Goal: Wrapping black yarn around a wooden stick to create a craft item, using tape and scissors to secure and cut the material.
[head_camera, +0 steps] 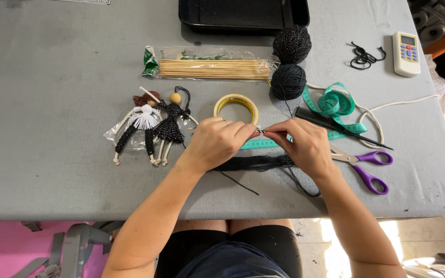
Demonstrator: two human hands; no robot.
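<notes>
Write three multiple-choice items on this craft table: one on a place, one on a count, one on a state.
1. Where do the scissors lie?
A. beside the right hand
B. in the black tray
C. on the skewer pack

2. How many balls of black yarn are there?
A. one
B. two
C. four

3. What are the two hands doing?
A. resting flat, apart
B. pinching something small between fingertips
C. gripping the comb

Answers:
1 A: the purple handles lie just to the right of that hand.
2 B: two balls sit one above the other.
3 B: the left hand and right hand meet fingertip to fingertip.
</notes>
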